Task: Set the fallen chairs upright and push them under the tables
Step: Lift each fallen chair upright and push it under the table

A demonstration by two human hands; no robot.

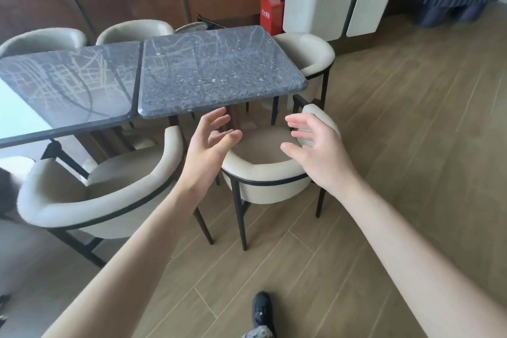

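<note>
A cream armchair (267, 171) with black legs stands upright in front of me, its seat partly under the dark speckled stone table (214, 68). My left hand (212, 143) hovers open above the chair's left arm, fingers spread. My right hand (315, 145) hovers open over its right arm, touching nothing. A second cream chair (93, 200) stands upright to the left, facing a second stone table (65, 85) that butts against the first.
More cream chairs stand at the far side (137, 30) and at the right end (307, 49) of the tables. A red box (270, 14) stands by the white pillar. Wooden floor (397, 123) stretches to the right. My dark shoe (262, 310) shows at the bottom.
</note>
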